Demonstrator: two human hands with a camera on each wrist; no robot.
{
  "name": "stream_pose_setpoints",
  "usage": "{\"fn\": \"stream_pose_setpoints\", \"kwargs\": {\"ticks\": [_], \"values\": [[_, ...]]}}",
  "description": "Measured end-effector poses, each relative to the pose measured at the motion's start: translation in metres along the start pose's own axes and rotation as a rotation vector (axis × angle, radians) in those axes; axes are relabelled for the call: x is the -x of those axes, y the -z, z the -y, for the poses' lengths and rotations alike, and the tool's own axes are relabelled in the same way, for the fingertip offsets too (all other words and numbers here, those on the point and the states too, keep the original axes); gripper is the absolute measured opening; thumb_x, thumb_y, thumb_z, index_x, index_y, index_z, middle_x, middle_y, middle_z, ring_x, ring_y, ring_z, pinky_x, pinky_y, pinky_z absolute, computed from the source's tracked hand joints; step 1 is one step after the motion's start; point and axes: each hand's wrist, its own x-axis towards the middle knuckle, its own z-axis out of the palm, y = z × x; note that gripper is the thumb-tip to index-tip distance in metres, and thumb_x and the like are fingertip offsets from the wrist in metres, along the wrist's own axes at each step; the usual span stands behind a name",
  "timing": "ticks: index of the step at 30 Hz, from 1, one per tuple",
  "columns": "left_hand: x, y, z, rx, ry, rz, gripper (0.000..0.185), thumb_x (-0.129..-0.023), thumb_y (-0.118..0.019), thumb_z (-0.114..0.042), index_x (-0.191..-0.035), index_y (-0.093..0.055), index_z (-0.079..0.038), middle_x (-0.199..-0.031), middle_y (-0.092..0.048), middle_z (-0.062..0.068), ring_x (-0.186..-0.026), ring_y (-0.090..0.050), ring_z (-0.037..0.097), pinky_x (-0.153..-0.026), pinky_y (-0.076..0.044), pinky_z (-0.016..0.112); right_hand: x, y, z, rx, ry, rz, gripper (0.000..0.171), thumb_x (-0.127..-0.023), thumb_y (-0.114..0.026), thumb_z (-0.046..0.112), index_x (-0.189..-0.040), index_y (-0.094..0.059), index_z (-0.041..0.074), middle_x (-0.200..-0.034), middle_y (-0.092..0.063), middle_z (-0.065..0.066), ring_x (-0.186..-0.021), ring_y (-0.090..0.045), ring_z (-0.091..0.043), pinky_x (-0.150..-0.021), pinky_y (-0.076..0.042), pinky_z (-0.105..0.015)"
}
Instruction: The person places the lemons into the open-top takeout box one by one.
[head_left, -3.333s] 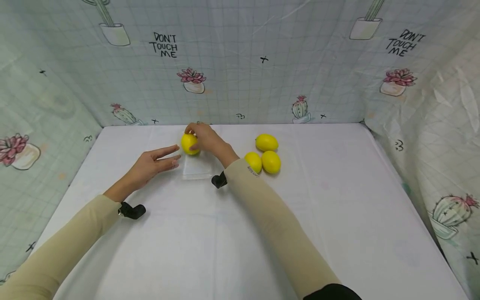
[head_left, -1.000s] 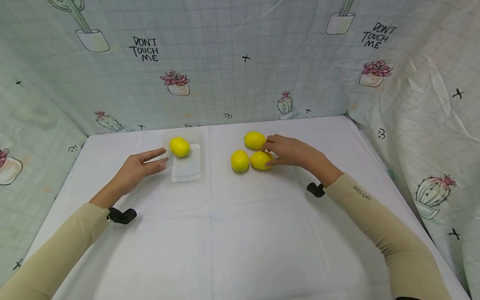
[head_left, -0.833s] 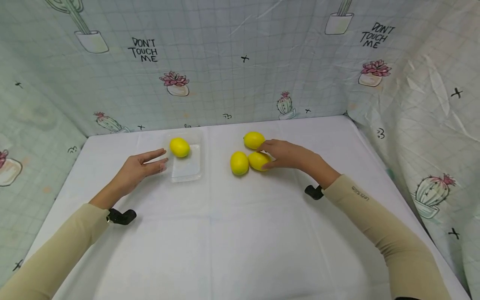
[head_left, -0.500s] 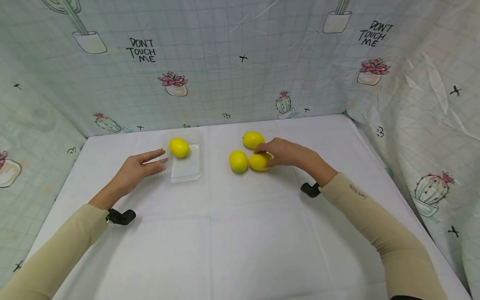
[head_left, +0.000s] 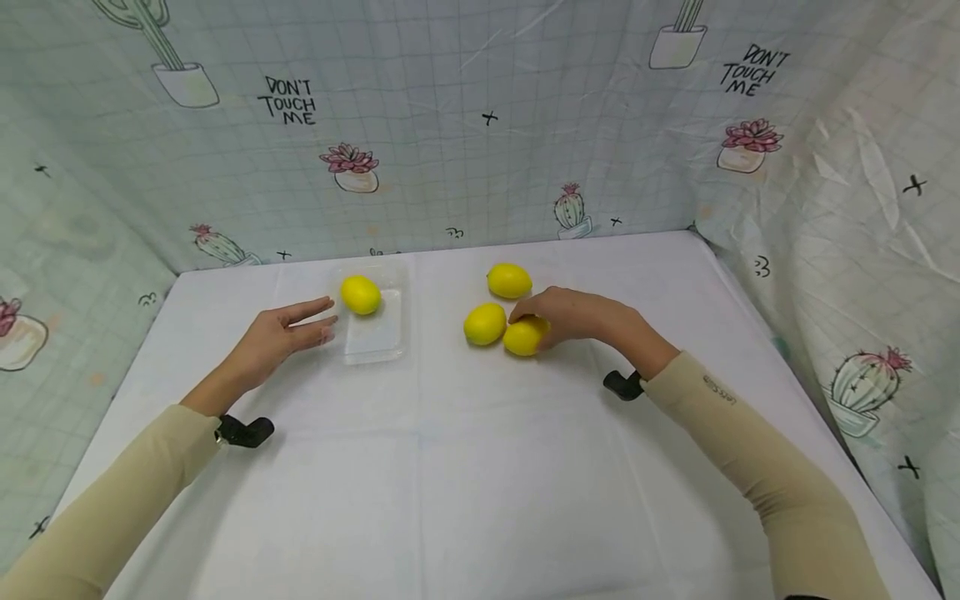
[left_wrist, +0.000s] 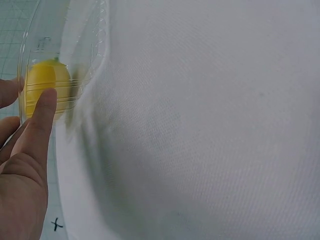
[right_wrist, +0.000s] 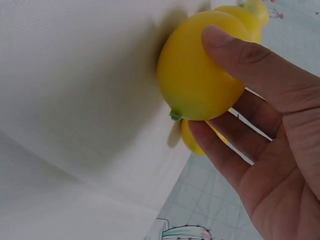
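Observation:
My right hand grips a yellow lemon on the right side of the table; in the right wrist view the thumb lies across this lemon, its green stem tip showing. A second lemon lies just left of it, and a third farther back. My left hand, fingers extended, is at the left side of a clear plastic container. One lemon sits inside that container, towards its back. The left wrist view has the fingertips at the container's wall; whether they press it, I cannot tell.
A white cloth covers the table. Behind it hangs a printed curtain, which also runs along both sides. Each wrist carries a small black camera, the left one close above the cloth.
My right hand has left the lemon now in the container and moved right to grip another. That lemon has shifted slightly towards me, and its neighbour has turned. The left hand keeps its place.

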Motion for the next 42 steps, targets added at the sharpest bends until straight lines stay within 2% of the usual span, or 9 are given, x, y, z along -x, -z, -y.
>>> {"fn": "stream_pose_setpoints", "kwargs": {"ticks": [9,16,22,29,35,42], "values": [[0.000,0.000,0.001,0.003,0.003,-0.002,0.069,-0.101,-0.066,-0.029,-0.160,-0.034,-0.019,-0.157,-0.044,0.012,-0.114,-0.062,-0.007,-0.097,-0.052,0.021,0.005,0.002,0.004,0.038,0.002,0.016,0.055,-0.088,-0.080,0.009,-0.140,-0.062,0.010,-0.141,-0.061,-0.005,-0.132,-0.053,-0.025,-0.115,-0.041,-0.045],[0.003,-0.001,0.004,-0.090,0.009,-0.016,0.069,-0.100,-0.066,-0.036,-0.160,-0.035,-0.022,-0.160,-0.041,0.007,-0.113,-0.060,-0.008,-0.098,-0.051,0.019,0.012,-0.001,0.002,0.015,0.026,0.034,0.052,-0.087,-0.081,0.011,-0.137,-0.064,0.013,-0.137,-0.064,0.000,-0.127,-0.056,-0.022,-0.112,-0.044,-0.043],[0.001,-0.003,0.002,-0.062,0.005,-0.013,0.068,-0.100,-0.067,-0.035,-0.160,-0.036,-0.022,-0.162,-0.038,0.006,-0.114,-0.060,-0.006,-0.098,-0.051,0.020,0.019,0.000,0.000,-0.002,0.061,0.018,0.052,-0.087,-0.082,0.017,-0.136,-0.064,0.015,-0.127,-0.068,0.003,-0.116,-0.061,-0.017,-0.104,-0.051,-0.039],[0.002,-0.001,0.002,-0.032,-0.003,0.006,0.068,-0.101,-0.065,-0.032,-0.160,-0.034,-0.022,-0.162,-0.038,0.008,-0.115,-0.060,-0.007,-0.098,-0.051,0.021,0.021,0.006,0.003,-0.003,0.116,-0.007,0.053,-0.087,-0.083,0.022,-0.136,-0.064,0.017,-0.126,-0.069,0.003,-0.114,-0.063,-0.015,-0.100,-0.054,-0.037],[0.002,-0.001,0.001,-0.021,-0.013,0.003,0.068,-0.102,-0.065,-0.029,-0.160,-0.033,-0.019,-0.160,-0.041,0.012,-0.113,-0.061,-0.008,-0.096,-0.052,0.020,0.023,0.012,0.007,-0.073,0.158,-0.026,0.053,-0.086,-0.083,0.022,-0.135,-0.064,0.018,-0.129,-0.067,0.004,-0.117,-0.064,-0.016,-0.101,-0.054,-0.039],[0.001,-0.001,0.002,-0.032,0.005,-0.006,0.068,-0.101,-0.066,-0.030,-0.160,-0.033,-0.021,-0.158,-0.043,0.010,-0.111,-0.062,-0.008,-0.100,-0.051,0.026,0.020,0.015,0.010,-0.135,0.223,-0.070,0.052,-0.087,-0.083,0.022,-0.135,-0.064,0.015,-0.131,-0.067,0.002,-0.119,-0.064,-0.018,-0.101,-0.054,-0.038]]}}
